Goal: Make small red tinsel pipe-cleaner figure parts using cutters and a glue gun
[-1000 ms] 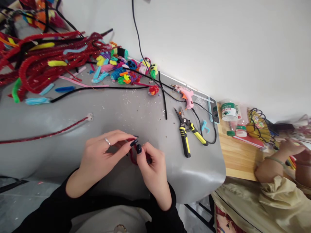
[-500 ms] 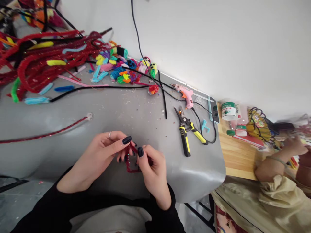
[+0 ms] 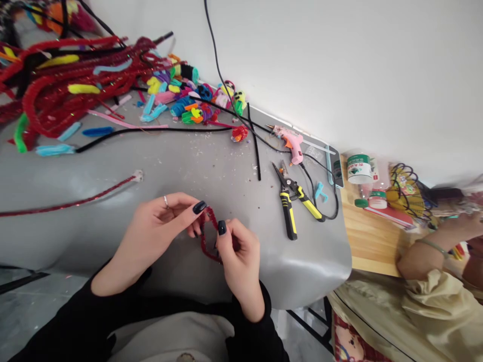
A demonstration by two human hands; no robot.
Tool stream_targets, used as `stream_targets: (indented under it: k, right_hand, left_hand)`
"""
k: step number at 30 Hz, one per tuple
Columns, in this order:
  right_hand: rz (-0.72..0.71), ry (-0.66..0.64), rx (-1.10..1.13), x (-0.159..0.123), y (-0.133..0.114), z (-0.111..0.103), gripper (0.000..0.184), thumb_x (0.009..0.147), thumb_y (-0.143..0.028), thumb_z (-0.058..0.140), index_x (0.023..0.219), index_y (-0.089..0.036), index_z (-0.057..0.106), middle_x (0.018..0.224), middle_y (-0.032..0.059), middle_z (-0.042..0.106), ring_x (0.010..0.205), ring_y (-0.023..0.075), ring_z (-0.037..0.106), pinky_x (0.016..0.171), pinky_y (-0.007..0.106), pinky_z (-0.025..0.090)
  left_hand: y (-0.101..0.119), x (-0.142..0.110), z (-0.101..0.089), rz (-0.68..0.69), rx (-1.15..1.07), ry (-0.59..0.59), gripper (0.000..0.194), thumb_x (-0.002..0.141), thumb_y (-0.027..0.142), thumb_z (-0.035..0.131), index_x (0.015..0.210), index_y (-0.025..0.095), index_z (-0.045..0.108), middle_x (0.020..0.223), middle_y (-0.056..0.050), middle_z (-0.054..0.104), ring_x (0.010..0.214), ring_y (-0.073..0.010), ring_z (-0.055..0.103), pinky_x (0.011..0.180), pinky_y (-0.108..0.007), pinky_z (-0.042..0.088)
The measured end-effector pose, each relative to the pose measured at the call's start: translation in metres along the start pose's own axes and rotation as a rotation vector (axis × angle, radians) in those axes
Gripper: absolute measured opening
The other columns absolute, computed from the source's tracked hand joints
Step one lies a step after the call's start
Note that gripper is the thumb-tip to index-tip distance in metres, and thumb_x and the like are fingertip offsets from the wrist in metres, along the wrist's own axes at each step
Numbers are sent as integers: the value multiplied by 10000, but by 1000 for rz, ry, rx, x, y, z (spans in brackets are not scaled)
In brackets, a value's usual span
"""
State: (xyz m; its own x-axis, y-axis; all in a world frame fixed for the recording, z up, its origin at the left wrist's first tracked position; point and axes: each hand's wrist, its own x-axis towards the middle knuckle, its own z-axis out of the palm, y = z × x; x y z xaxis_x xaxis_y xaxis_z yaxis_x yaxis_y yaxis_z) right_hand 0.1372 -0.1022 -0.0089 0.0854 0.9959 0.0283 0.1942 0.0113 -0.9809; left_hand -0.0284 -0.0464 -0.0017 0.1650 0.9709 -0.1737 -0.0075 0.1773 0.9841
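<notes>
A short dark red glittery pipe cleaner (image 3: 207, 236), bent into a loop, is held between both my hands above the near edge of the grey table (image 3: 188, 166). My left hand (image 3: 162, 226), with a ring and dark nails, pinches its upper end between thumb and fingers. My right hand (image 3: 237, 256) is closed around its lower right part. Both sleeves are black.
Yellow-handled pliers (image 3: 289, 203) and a pink glue gun (image 3: 290, 143) lie to the right. A long red pipe cleaner (image 3: 71, 203) stretches left. A heap of red and coloured pipe cleaners (image 3: 75, 85) fills the far left. Another person's arm (image 3: 426, 256) works at a wooden table (image 3: 368, 241).
The red loop has been turned and reshaped between my fingers, and both hands have shifted slightly up the table. The other person's hands moved a little at the right.
</notes>
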Motion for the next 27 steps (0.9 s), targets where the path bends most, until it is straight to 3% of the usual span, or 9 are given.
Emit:
stream_targets:
  k: [6,16,27]
  right_hand:
    - [4,-31,7,-2,2,0,381,1042,-265,542,683,-229,419,612,-64,408,554,87,350,527,244,292]
    - [28,-37,11,-1,-1,1,389,1056,-288,539,686,-230,435,612,-63,431,553,88,370,534,245,311]
    - [72,-42,37,-2,-1,1,401,1078,-344,533,702,-231,454,625,-54,449,566,98,391,544,252,326]
  left_hand:
    - [2,-2,0,-12,-19,6,64,840,296,801,823,247,839,645,-4,751,536,-122,674,549,-165,548]
    - [-1,-6,5,-34,-35,34,165,876,309,776,735,225,777,579,8,678,520,-120,622,521,-181,522]
    - [4,-2,14,-146,-242,77,252,761,404,934,703,213,780,616,-6,689,547,-123,590,521,-207,525]
